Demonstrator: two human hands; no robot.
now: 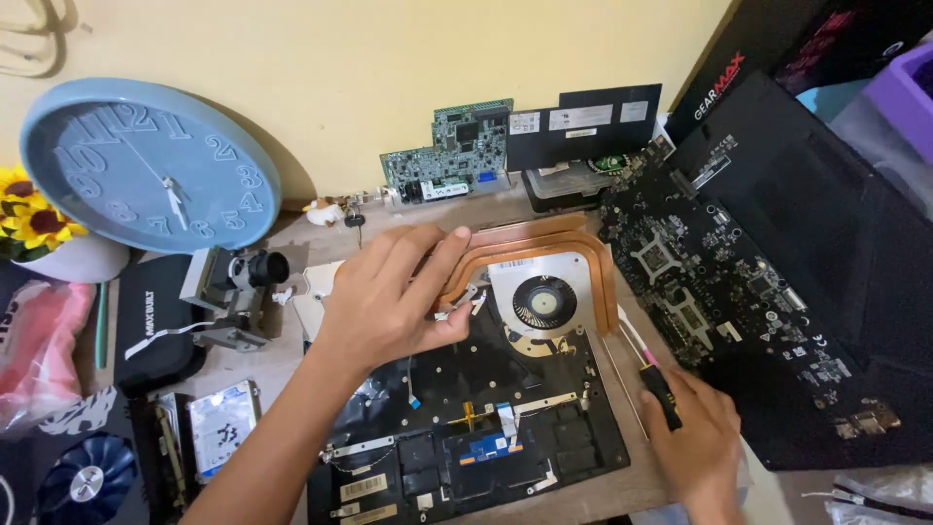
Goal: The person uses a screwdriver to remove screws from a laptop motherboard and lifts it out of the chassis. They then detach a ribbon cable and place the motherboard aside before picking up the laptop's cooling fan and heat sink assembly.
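Now left hand (389, 297) pinches the copper heatpipe fan assembly (544, 287); right hand (695, 437) holds a screwdriver (659, 389).

A round blue wall clock (151, 165) leans against the yellow wall at far left, with yellow artificial flowers (29, 216) in a white pot just left of it. Near the clock's lower right stands a small grey metal device (233, 292). A black zip pouch (155, 326) lies near left of that, and a bare hard drive (222, 428) sits nearer on the wooden surface (282, 365). At near left is a blue-bladed fan (83, 476). A green circuit board (452, 151) leans on the far wall. A large black motherboard (724, 282) lies at right on a black panel (855, 292).
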